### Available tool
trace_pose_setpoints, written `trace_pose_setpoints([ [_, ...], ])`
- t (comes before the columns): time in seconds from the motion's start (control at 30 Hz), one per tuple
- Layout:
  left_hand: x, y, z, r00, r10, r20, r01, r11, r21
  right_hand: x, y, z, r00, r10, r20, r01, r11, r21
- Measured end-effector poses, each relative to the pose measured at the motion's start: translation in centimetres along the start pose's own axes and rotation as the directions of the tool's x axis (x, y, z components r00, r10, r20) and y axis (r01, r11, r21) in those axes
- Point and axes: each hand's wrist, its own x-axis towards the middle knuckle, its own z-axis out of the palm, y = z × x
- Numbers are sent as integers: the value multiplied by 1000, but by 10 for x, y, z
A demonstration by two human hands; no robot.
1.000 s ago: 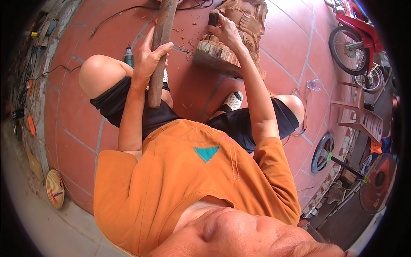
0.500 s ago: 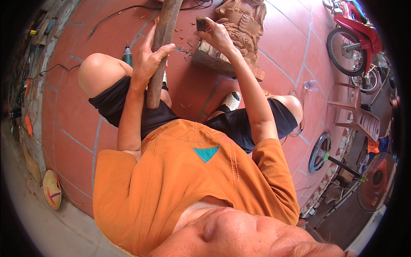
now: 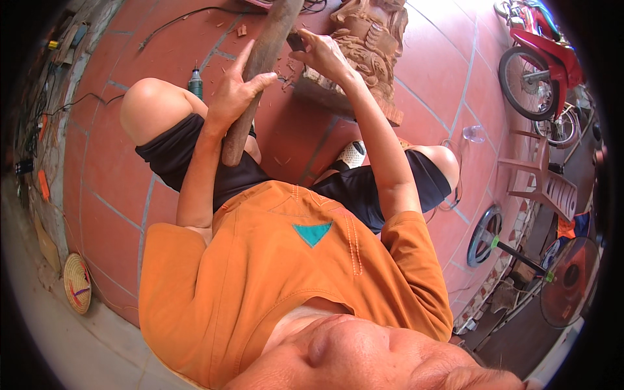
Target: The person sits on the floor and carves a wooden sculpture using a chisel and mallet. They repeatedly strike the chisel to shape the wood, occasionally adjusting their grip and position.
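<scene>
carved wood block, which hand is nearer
Right. In view, the right hand overlaps the left edge of the carved wood block; the left hand, holding the wooden club, is farther left.

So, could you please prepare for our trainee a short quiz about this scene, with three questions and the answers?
1. Multiple choice: what does the left grip hold?
A) a saw
B) a long wooden club
C) a paintbrush

2. True or false: the right grip rests on the person's knee.

3. Put in order, from left to right in the picture: chair, woven disc, carved wood.

Key:
1. B
2. False; it is raised near the carved wood.
3. Woven disc, carved wood, chair.
</scene>
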Motion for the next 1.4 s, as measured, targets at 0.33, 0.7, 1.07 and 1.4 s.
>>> trace_pose_setpoints([
  [0.33,-1,7,5,998,61,1,-59,967,248,-3,2,5,999,-16,-51,15,1000,-4],
  [0.7,-2,5,-8,997,-80,20,82,986,-147,-14,58,-4,971,212,-110,-164,927,337],
  [1.07,-5,18,-2,997,-70,26,71,995,-64,-37,44,-1,941,282,-188,-176,879,443],
  [1.4,-4,22,1,997,-64,47,68,995,-74,-47,34,12,912,343,-225,-170,815,554],
])
